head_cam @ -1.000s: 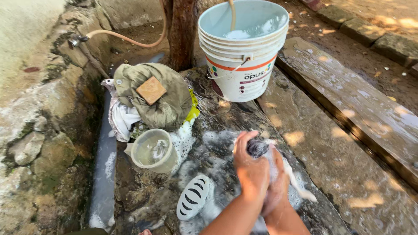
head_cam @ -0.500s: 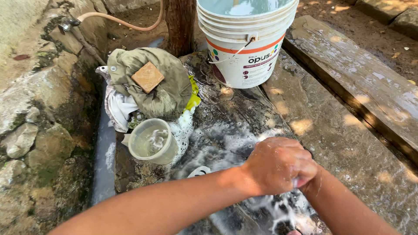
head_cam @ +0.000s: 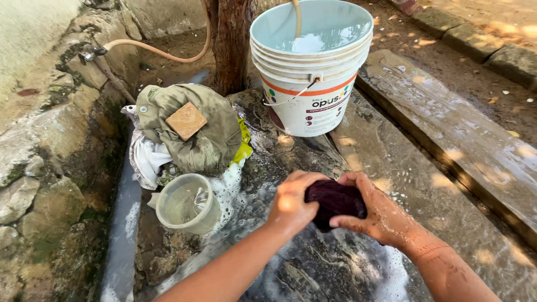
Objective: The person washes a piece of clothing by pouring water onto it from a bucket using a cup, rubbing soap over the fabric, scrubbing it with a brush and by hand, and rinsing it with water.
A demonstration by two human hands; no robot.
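Observation:
Both my hands grip a small dark maroon cloth [head_cam: 334, 202], bunched up and wet, above a soapy dark stone slab [head_cam: 313, 263]. My left hand [head_cam: 293, 204] clasps its left end and my right hand [head_cam: 377, 215] wraps its right side and underside. Suds cover the slab beneath them. A clear plastic mug [head_cam: 185, 204] with soapy water stands left of my hands. Behind the mug lies an olive-green garment pile [head_cam: 210, 137] with a tan soap bar [head_cam: 186, 121] on top.
A large white bucket [head_cam: 313, 100] full of water stands at the back, fed by a hose [head_cam: 162, 51] from a tap [head_cam: 89, 53]. A tree trunk [head_cam: 230, 45] rises behind. Rough rocks [head_cam: 39, 184] line the left; wet stone steps [head_cam: 458, 134] run along the right.
My hands have come up from pressing together low on the slab and now hold the dark cloth bunched between them. The view has tilted up, and the white brush is out of sight.

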